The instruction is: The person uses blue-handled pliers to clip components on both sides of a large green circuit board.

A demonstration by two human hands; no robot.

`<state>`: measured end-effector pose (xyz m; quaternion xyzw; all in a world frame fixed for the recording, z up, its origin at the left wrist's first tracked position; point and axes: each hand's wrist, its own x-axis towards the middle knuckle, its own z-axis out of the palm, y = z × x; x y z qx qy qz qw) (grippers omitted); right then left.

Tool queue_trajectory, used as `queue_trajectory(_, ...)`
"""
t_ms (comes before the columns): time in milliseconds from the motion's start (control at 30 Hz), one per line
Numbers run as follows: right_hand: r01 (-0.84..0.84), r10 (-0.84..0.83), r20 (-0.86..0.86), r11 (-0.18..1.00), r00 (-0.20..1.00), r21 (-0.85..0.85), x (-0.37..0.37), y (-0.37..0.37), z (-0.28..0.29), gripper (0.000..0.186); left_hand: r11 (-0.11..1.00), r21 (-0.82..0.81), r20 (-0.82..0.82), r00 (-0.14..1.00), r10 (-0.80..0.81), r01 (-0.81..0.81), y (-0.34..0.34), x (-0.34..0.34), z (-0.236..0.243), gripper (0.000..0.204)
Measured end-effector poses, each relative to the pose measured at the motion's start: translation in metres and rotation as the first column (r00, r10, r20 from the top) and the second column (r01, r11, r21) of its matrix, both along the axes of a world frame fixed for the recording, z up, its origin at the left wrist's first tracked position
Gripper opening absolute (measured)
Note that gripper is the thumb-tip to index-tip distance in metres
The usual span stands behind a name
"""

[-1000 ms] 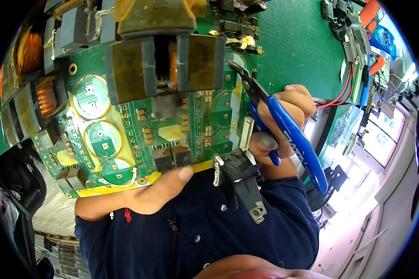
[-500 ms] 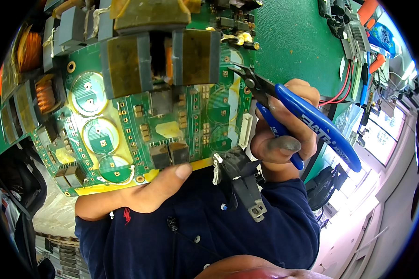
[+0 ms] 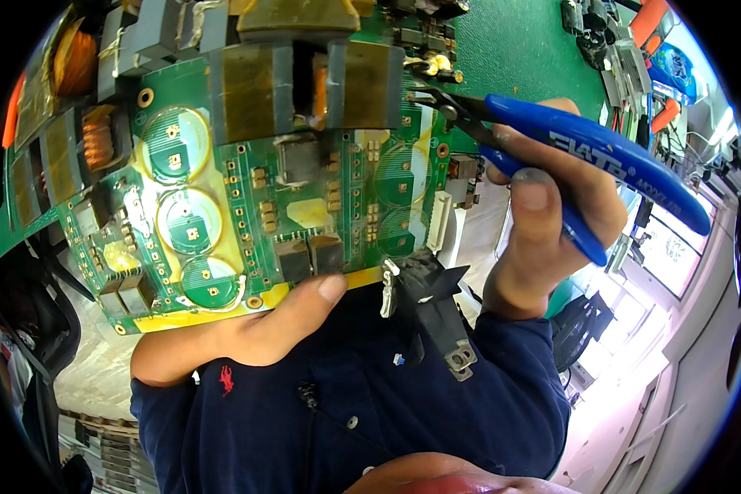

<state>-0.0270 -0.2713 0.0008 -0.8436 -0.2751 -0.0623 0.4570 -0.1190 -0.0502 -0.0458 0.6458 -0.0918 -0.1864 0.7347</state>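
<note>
A green circuit board [image 3: 247, 222] crowded with parts is held up in front of my chest by my left hand [image 3: 284, 325]. The thumb lies over its near edge; the other fingers are hidden beneath. My right hand [image 3: 556, 198] is closed around blue-handled flush cutters [image 3: 601, 156]. Their dark jaws, slightly parted, are at the board's right side, by its upper round pads. Large tape-wrapped transformers [image 3: 305, 86] stand on the far half. At left are copper-wound coils [image 3: 99, 140]. A black part with a metal tab [image 3: 445, 329] sticks out at the near right corner.
Behind the board spreads a green work surface [image 3: 519, 53]. Black cylindrical parts [image 3: 584, 29], red wires and a blue package [image 3: 673, 70] lie at the far right. A dark chair [image 3: 53, 329] stands at the left.
The board has shifted slightly up and to the right. My right hand has moved right with the cutters, whose handles now lie flatter and whose jaws sit higher in view.
</note>
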Motion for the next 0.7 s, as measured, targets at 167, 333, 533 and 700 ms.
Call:
queue_trajectory(167, 0.041, -0.031, -0.078, 0.991, 0.996, 0.128, 0.008, -0.003, 0.000, 0.042, 0.998, 0.047, -0.122, 0.992, 0.037, -0.031, 0.000, -0.015, -0.010, 0.027)
queue_trajectory(333, 0.182, -0.138, -0.150, 0.924, 0.979, 0.336, -0.002, -0.015, 0.001, 0.030, 0.982, -0.057, -0.016, 0.983, -0.184, 0.182, -0.005, 0.004, -0.003, 0.028)
queue_trajectory(533, 0.234, -0.224, -0.073, 0.883, 0.972, 0.407, 0.008, -0.024, -0.002, 0.028, 1.000, 0.029, -0.082, 0.997, -0.007, 0.009, -0.015, -0.013, 0.000, 0.032)
queue_trajectory(700, 0.217, -0.162, -0.162, 0.875, 0.974, 0.432, 0.008, -0.024, -0.004, 0.021, 0.964, 0.257, 0.272, 0.962, -0.008, -0.065, -0.012, -0.029, 0.011, 0.035)
